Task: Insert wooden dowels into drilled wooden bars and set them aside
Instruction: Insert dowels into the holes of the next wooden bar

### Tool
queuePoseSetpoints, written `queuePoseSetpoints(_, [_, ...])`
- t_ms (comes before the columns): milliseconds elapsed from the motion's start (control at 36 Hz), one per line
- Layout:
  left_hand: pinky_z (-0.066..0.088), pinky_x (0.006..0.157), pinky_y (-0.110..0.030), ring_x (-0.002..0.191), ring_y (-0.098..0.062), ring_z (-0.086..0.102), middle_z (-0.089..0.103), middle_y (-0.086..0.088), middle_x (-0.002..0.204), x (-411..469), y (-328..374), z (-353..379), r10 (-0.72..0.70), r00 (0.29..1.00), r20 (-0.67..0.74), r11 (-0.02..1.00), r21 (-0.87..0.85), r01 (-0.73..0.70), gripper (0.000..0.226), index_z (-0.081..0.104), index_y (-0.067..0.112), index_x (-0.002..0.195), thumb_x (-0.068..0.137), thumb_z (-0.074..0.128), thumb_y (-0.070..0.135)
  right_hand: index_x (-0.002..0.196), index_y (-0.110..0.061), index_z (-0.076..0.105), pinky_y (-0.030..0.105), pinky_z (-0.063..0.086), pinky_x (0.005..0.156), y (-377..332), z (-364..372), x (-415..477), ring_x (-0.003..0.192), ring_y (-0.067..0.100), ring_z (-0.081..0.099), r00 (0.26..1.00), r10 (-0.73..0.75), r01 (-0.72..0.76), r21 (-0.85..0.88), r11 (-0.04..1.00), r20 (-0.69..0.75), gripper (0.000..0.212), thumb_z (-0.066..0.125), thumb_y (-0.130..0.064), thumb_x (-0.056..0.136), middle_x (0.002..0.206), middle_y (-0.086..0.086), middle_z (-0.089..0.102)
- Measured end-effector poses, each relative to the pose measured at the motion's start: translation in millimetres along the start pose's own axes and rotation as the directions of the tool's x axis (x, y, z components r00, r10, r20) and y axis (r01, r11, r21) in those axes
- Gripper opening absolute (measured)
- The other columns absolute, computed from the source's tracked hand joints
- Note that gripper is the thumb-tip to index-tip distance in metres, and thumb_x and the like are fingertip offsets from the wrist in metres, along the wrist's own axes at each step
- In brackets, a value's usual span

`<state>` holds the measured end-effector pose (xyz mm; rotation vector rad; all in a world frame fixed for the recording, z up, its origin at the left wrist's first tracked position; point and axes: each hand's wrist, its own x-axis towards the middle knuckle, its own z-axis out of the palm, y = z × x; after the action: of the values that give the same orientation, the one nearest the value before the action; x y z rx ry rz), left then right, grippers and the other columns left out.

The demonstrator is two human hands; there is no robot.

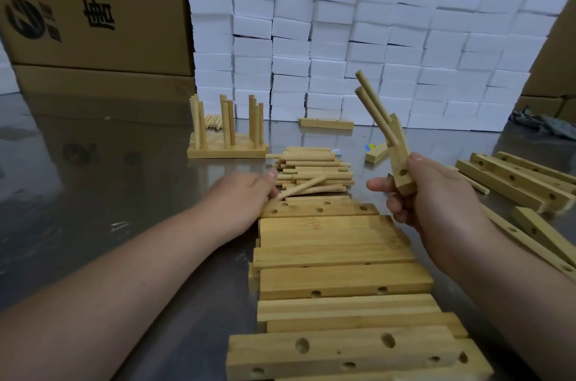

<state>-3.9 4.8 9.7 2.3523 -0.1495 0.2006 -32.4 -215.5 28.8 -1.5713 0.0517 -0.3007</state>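
Right hand (436, 199) gripped the bar (402, 159) near-upright, empty hole (403, 172) facing left, toward the dowel (304, 188) the left hand (246, 196) pinched.

Left hand (246, 193) pinching, right hand (436, 193) raised, gripping

2 hands (436, 193); 1 held bar (402, 162) w/ 2 dowels (375, 115); 1 dowel pile (314, 171).

Pale yellow-tan wooden bars (343, 284) and dowels (314, 174); white foam blocks (374, 46); brown cartons (93, 6).
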Motion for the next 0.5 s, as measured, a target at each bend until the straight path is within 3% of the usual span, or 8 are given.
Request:
queuePoseSetpoints(83, [0.033,0.064,-0.021,0.084,-0.005,0.051,0.059,0.014,0.087,3.6,-2.0,-1.5,0.019,0.994,-0.106,0.998,-0.06,-0.026,0.041,0.065,0.027,0.08,0.097,0.031,0.043,0.101,-0.023,0.054,0.024,0.038,0.045,0.1,0.3,0.2,0.039,0.006,0.047,1.0,-0.005,0.005,-0.001,1.0,-0.004,0.024,0.031,-0.03,0.101,0.071,0.002,0.073])
queuePoseSetpoints(167, [0.028,0.065,-0.018,0.084,0.003,0.043,0.051,0.024,0.089,5.3,-2.9,1.7,0.022,1.0,0.0,0.998,-0.064,-0.022,0.043,0.066,0.029,0.087,0.098,0.028,0.043,0.101,-0.023,0.054,0.025,0.038,0.047,0.3,0.8,-0.7,0.04,0.006,0.047,1.0,-0.011,0.011,-0.006,1.0,-0.001,0.023,0.032,-0.03,0.101,0.072,0.002,0.072])
queuePoseSetpoints(250, [0.028,0.072,-0.021,0.098,-0.004,0.044,0.051,0.017,0.105,3.6,-3.6,3.8,0.005,0.992,0.128,0.999,-0.032,-0.001,0.045,0.067,0.033,0.1,0.097,0.025,0.048,0.101,-0.023,0.054,0.025,0.038,0.046,-0.2,1.5,-1.1,0.04,0.006,0.047,1.0,-0.009,0.009,-0.002,1.0,0.005,0.023,0.032,-0.03,0.101,0.07,0.002,0.072])
queuePoseSetpoints(333, [0.027,0.083,-0.025,0.104,-0.008,0.044,0.051,0.014,0.112,2.4,-4.2,2.4,-0.018,0.99,0.141,1.0,0.003,0.018,0.043,0.066,0.033,0.105,0.096,0.027,0.048,0.101,-0.023,0.055,0.024,0.038,0.045,-0.7,1.0,-2.2,0.04,0.006,0.047,1.0,-0.015,0.015,-0.002,1.0,0.008,0.023,0.032,-0.029,0.101,0.068,0.001,0.071])
queuePoseSetpoints(444, [0.036,0.07,-0.028,0.085,-0.016,0.055,0.064,-0.005,0.099,1.4,-1.1,2.4,-0.021,0.995,0.098,1.0,0.022,0.019,0.033,0.068,0.025,0.094,0.095,0.039,0.042,0.097,-0.024,0.056,0.026,0.038,0.048,-1.0,0.5,-2.7,0.04,0.005,0.046,1.0,-0.015,0.015,0.004,1.0,-0.008,0.024,0.033,-0.029,0.101,0.063,-0.003,0.069])
queuePoseSetpoints(500, [0.038,0.061,-0.025,0.075,-0.013,0.055,0.064,0.0,0.086,1.4,0.4,2.8,-0.017,1.0,0.021,1.0,0.01,0.017,0.023,0.068,0.028,0.087,0.093,0.048,0.037,0.092,-0.024,0.056,0.026,0.037,0.048,-1.2,0.9,-2.1,0.039,0.005,0.045,1.0,-0.009,0.009,0.014,1.0,-0.021,0.024,0.034,-0.029,0.101,0.059,-0.005,0.066])
